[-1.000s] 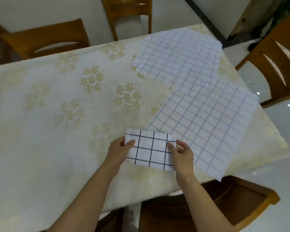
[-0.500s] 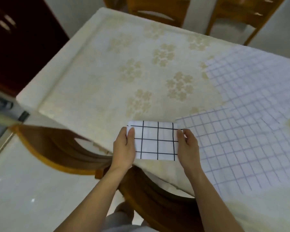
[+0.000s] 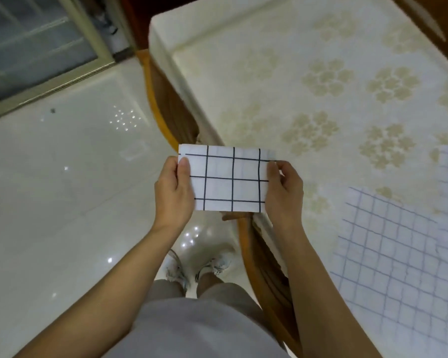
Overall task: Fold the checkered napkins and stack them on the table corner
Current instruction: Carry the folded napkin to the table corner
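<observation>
Folded checkered napkin [image 3: 230, 180] held in mid-air just off the bench [image 3: 295, 104] edge, left hand [image 3: 175, 196] & right hand [image 3: 285, 192] pinching its short ends w/ curled fingers. Looks light, soft, floppy; grip at both ends.

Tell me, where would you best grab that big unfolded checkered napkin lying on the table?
Probably at the unfolded napkin's near-left corner, coming from the table's near edge. It lies flat, so pinching a corner lifts it most easily. Both the left hand and right hand now hold the folded napkin.
</observation>
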Motion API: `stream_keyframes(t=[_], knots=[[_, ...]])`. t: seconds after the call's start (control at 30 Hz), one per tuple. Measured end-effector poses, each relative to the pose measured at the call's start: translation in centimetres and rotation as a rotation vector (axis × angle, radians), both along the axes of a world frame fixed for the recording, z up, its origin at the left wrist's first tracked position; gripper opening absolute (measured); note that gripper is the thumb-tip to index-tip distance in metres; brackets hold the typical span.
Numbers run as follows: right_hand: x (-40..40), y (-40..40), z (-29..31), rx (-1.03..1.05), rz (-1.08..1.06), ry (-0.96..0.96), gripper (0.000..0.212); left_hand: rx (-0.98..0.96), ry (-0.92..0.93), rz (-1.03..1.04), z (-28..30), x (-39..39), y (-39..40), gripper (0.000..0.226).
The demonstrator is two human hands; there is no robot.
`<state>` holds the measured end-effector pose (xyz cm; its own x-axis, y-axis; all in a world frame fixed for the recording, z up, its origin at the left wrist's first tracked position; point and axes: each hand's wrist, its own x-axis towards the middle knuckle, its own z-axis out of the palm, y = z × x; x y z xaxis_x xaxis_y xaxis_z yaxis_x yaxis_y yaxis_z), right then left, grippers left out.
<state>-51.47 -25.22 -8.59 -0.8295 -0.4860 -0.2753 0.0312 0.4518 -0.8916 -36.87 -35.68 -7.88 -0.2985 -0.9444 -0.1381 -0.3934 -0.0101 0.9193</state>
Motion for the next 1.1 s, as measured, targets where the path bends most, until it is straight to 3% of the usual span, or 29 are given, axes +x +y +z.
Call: stream_keyframes(t=[0.1,0.33,0.77,1.1], knots=[[3.0,-2.4,0.8,-0.01,0.086,0.034,0.024,0.015,0.009,0.106,0.0,3.7,-1.1,0.03],[11.1,-8.3,2.0,0.015,0.365,0.318,0.023,0.037,0.02,0.328,0.6,13.3,-3.7,0.034],[28.3,-16.3,1.2,-0.02,0.584,0.34,0.024,-0.025,-0.016,0.434,1.2,32.2,-8.5,0.037],[32.9,-23.0,1.6,-0.041,0.624,0.255,0.027,-0.007,-0.01,0.462,1.2,37.3,-14.9,0.036]])
